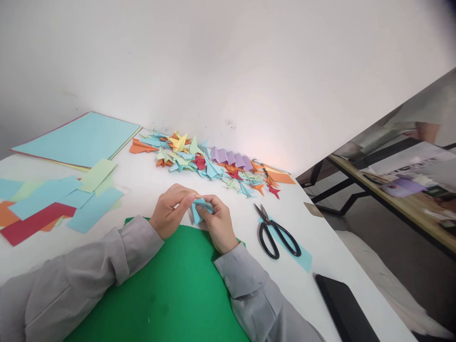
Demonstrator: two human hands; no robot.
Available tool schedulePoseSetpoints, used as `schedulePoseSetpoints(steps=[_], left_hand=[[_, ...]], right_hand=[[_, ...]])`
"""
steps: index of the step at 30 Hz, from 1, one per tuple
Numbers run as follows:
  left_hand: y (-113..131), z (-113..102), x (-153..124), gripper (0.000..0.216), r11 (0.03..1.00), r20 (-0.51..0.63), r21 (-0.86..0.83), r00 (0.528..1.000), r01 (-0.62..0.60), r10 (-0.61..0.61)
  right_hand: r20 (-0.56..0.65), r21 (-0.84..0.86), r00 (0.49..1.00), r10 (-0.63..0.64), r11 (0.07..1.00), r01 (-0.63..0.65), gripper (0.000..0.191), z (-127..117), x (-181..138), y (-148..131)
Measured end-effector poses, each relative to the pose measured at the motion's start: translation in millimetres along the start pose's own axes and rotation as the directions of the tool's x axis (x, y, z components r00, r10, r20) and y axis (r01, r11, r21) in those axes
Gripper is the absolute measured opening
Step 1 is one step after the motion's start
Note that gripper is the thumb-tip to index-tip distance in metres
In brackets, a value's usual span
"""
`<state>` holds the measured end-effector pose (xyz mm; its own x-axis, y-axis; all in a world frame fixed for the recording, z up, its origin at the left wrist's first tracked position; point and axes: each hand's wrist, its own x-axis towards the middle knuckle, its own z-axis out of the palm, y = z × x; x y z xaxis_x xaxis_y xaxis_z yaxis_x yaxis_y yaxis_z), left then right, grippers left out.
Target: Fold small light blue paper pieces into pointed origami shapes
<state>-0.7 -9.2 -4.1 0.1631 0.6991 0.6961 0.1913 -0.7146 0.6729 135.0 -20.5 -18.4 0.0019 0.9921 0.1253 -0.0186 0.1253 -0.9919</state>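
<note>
Just past the far edge of a green surface [178,280], between both hands, sits a small folded piece of blue paper [196,216]. Left hand [174,210] is on its left, right hand [219,224] on its right; neither is clearly nearer, both touch it. Left thumb and forefinger are brought together at the paper's upper left corner, looks like a light pinch, though the contact is partly covered. Right hand grips firmer: thumb flat on the near face, fingers curled behind, no gap visible. Paper is tilted, one flap pointing down toward the person; long axis can't be told, right thumb hides the middle. Key relation, my read: left fingertips sit right at the top edge while the right thumb braces the body, so the upper edge is the part the left can work.

Beyond the hands, on the white table [139,195], a pile of folded paper shapes [199,162] runs along the wall. Loose paper strips [39,211] lie off to the left. Scissors [270,222] rest right of the right hand, partly over a blue strip [305,262], well apart from the paper.
</note>
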Motion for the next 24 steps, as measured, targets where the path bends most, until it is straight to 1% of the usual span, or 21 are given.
schedulePoseSetpoints(steps=[4, 7, 10, 14, 19, 24], left_hand=[[-3.3, 1.6, -1.0, 0.017, 0.998, 0.024, 0.051, 0.999, 0.043, -0.044], [-7.3, 4.4, -2.0, 0.018, 0.995, 0.024, 0.07, 0.997, 0.07, -0.072], [-10.5, 5.5, -2.2, 0.015, 0.99, 0.029, 0.063, 0.992, 0.124, -0.126], [-11.6, 4.5, -1.2, 0.011, 0.981, 0.045, 0.044, 0.981, 0.187, -0.189], [-10.4, 3.6, -0.5, 0.011, 0.984, 0.034, 0.057, 0.985, 0.167, -0.169], [-9.9, 3.3, -0.6, 0.009, 0.994, 0.01, 0.075, 0.997, 0.077, -0.078]], right_hand=[[-0.028, 0.121, 0.999, 0.047, 0.992, -0.043, 0.018, -1.4, 1.0, 1.3], [-0.027, 0.163, 0.998, 0.058, 0.985, -0.053, 0.019, -1.4, 1.1, 1.5], [-0.025, 0.151, 0.998, 0.049, 0.987, -0.045, 0.019, -1.5, 0.8, 1.3], [-0.021, 0.089, 1.0, 0.019, 0.996, -0.017, 0.018, -2.3, -0.1, 1.7], [-0.005, 0.011, 1.0, 0.0, 1.0, 0.0, 0.02, -2.4, -0.7, 1.4], [0.03, -0.022, 1.0, -0.007, 1.0, 0.008, 0.02, -2.0, -0.7, -0.4]])
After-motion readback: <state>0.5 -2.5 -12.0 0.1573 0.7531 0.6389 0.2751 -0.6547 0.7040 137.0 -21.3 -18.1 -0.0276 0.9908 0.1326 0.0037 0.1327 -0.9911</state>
